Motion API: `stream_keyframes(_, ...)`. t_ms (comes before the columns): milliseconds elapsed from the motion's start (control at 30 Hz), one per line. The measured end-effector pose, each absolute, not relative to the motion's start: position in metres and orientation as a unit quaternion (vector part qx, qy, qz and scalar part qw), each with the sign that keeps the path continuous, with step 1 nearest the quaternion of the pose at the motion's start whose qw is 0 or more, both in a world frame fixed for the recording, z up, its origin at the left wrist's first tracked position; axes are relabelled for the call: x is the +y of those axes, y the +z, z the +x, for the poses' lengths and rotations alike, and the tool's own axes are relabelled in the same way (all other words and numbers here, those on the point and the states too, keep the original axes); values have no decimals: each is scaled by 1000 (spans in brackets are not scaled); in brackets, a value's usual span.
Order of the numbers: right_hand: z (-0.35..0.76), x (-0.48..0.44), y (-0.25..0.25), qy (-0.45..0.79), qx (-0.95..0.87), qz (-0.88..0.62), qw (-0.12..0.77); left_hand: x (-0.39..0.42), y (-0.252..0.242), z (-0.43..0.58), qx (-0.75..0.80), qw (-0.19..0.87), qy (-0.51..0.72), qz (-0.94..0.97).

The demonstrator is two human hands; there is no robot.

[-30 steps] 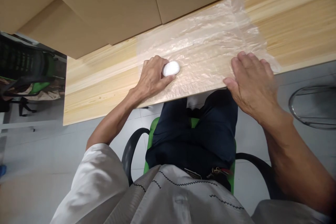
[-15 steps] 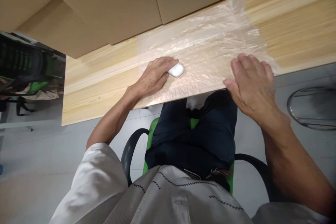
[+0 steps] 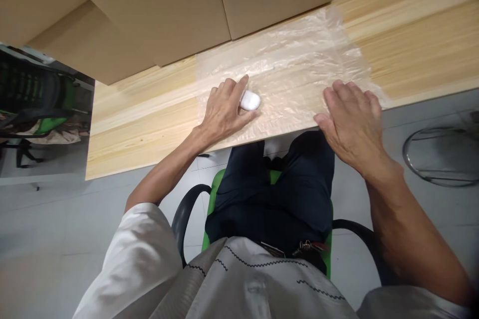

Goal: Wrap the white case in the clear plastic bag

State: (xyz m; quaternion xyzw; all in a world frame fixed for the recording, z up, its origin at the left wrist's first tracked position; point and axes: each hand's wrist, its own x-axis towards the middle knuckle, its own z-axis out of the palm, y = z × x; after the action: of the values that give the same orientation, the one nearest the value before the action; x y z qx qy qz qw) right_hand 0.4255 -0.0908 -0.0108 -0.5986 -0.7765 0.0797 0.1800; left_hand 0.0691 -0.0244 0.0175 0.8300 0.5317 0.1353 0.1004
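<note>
far left, beyond the table's left edge: an office chair (image 3: 33, 94) with green parts is seen on the floor (image 3: 48, 239). cardboard boxes (image 3: 160, 15) are stacked along the far edge of the table (image 3: 142, 124), with the far left corner covered. light wood is left bare on the table's left part.

left hand (image 3: 223, 112) is laid close to the near edge, left of centre, fingers curled and closed on a small white case (image 3: 251, 101). the index finger is stretched over the case's far side and the thumb is pressed at its near side. the case is seen sticking out on the hand's right.

the case is rested on a clear plastic sheet (image 3: 295, 60), near the sheet's near left corner. the sheet is spread wrinkled across the middle of the table, from the boxes to the near edge.

right hand (image 3: 352, 119) is held open, palm down, fingers together and flat on the sheet's near right corner. its heel is past the table's near edge. the hands are kept well apart, with bare sheet between them.

below the near edge, dark trousers (image 3: 277, 194) and a green chair (image 3: 211, 199) with black armrests are seen. keys (image 3: 310, 246) are hung at the waist. far right, a chrome ring frame (image 3: 437, 159) is seen on the floor.
</note>
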Motion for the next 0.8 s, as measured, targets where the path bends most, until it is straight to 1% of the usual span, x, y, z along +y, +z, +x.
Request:
stream_keyframes(133, 427, -91, -11, 80, -777, -598, 178, -21, 9, 68, 536, 80, 139, 829)
stream_keyframes(333, 426, -90, -13, 72, -779, -597, 177, -23, 9, 61, 518, 70, 138, 841)
stream_keyframes(633, 436, -83, -31, 85, -784, -577, 213, -15, 13, 65, 427, 122, 153, 883)
stream_keyframes(733, 428, -85, -19, 109, -780, -572, 230, -14, 12, 64, 433, 111, 170, 879)
stream_keyframes(800, 408, -91, 4, 109, -785, -553, 259, -13, 10, 61, 437, 102, 185, 874)
